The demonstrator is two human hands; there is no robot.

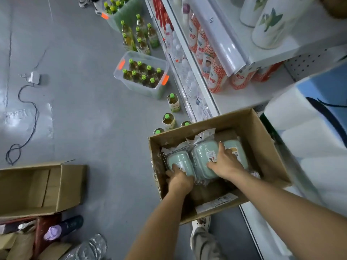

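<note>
An open cardboard box [262, 147] stands on the floor beside a shelf. Inside lie three pale green plastic containers wrapped in clear film. My left hand [179, 180] grips the near end of the left container [178, 160], thumb on its lid. My right hand [226, 163] lies over the middle container [201, 156] with its fingers reaching across to the right container [238, 149]; how far those fingers curl is hidden. Both arms reach in from the lower edge of the view.
A white shelf unit [221, 85] with bottles runs along the right. A clear bin [142, 76] of green-capped bottles and loose bottles [169, 121] stand on the grey floor behind the box. An empty cardboard box [37, 188] lies at left. A cable [28, 113] crosses the floor.
</note>
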